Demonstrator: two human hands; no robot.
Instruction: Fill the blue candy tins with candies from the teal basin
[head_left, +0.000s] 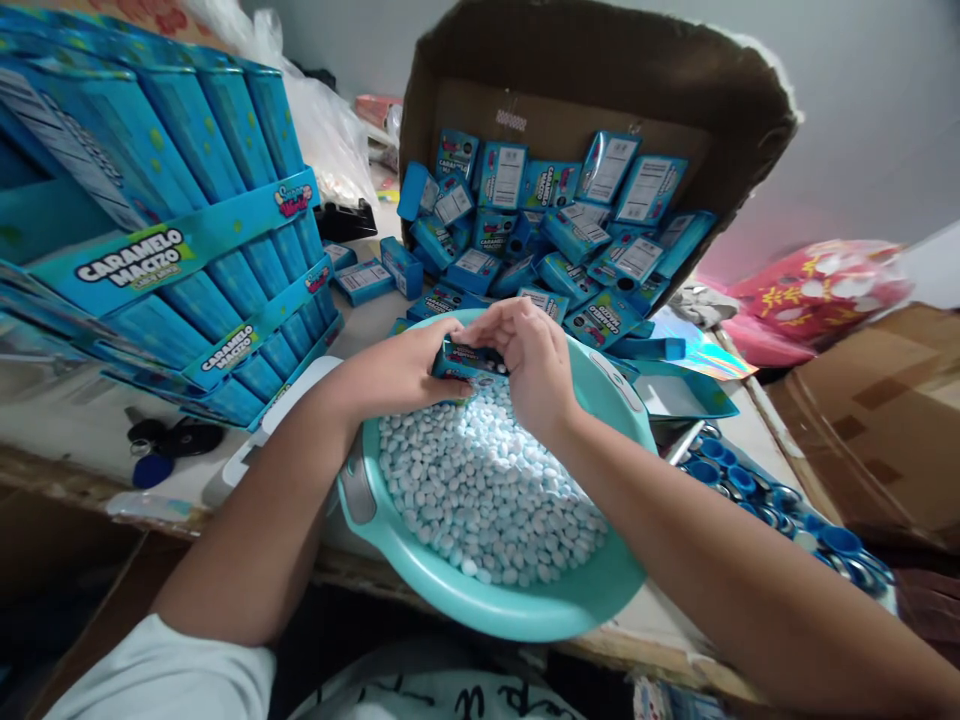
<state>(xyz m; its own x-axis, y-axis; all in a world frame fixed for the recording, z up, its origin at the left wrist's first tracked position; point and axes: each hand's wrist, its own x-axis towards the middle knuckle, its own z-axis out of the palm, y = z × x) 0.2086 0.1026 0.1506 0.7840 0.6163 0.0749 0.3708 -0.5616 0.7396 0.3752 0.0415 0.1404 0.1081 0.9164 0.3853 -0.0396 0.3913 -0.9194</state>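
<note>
Held above the near-centre candies, a small blue printed cardboard box [470, 365], gripped in the left hand [397, 368] and seemingly open toward the right hand [536, 365], curved and cupped beside it; impossible to tell whether holding candies. Fill level inside, hidden. Just below, plenty of pale blue and white candies [495, 500] left in a round turquoise plastic basin [525, 615]. Beyond, on the far side, many similar boxes [499, 178] heaped in a brown cardboard carton [600, 50]; hard to tell filled from unfilled. Loose boxes [366, 280] at far left of the basin, on the pale table [360, 330]. At left, stacked blue display trays [142, 255], full of boxes. At right, blue ring-like pieces [742, 480]. Close to the hands, the basin's far rim and the heaped boxes, leaving little free room there.
</note>
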